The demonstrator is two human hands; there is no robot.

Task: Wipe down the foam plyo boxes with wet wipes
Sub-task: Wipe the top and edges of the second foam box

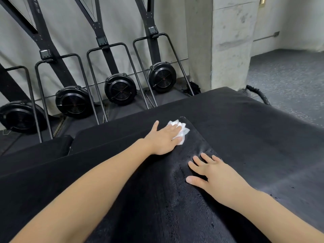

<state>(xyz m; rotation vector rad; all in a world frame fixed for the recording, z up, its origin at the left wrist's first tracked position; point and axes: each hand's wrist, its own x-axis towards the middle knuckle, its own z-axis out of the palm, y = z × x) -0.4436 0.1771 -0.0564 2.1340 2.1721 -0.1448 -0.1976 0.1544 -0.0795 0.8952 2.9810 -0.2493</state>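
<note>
Right now the left hand presses a white wet wipe flat on the black foam box, fingers straight, near its far corner. Wet shine runs back toward the person. The right hand rests nearer, fingers spread, holding nothing. Black fan machines lean on the grey wall

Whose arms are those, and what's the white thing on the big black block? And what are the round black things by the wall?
The camera sits on a person's head, looking down, so you see their own arms. The left hand presses a white wet wipe flat on a black foam plyo box, a soft block for jumping on. The right hand lies flat on the box and holds nothing. The shiny streaks look wet. The round things are fan wheels of exercise machines standing against the wall.
</note>
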